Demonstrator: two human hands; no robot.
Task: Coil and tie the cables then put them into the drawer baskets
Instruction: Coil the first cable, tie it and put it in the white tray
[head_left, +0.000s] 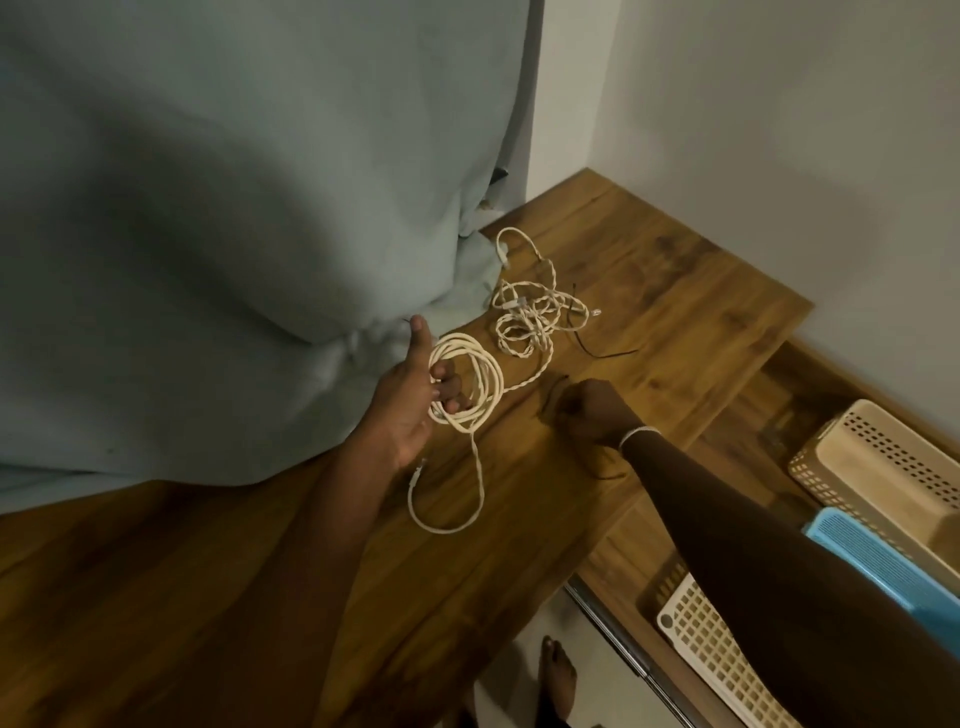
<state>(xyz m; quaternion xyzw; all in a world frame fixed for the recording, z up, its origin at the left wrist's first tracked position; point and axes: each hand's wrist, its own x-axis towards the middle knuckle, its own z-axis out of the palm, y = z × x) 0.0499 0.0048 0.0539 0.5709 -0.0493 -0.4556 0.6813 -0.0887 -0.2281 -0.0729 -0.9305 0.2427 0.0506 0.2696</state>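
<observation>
Wooden counter (649, 291) is the landmark, running from the wall corner down toward the viewer. A big pale-green cloth (234, 234) drapes over its left part, its hem bunched on the wood. Off the counter's right edge sits an open drawer with perforated baskets (883, 462): beige, blue, white, all seemingly without cables yet. Left hand (410, 410) hovers over the counter's middle, thumb up, fingers hooked through a coiled cream cable (467, 384); several loops are gathered, a loose tail drops onto the wood and curls back, plug end lying free. Right hand (592, 410) is fisted just right of the coil, knuckles on the counter, apparently nipping a thin dark tie (602, 470); the actual contact is hidden. Farther back, toward the wall, a tangled cream cable (524, 312) lies uncoiled, with thin dark strands (608, 353) beside it. Judgement: cable is light, limp, braided, with some springiness, so loops will slump or splay if released. Best held across the bundled loops, pinched at one spot while the tie wraps there.
</observation>
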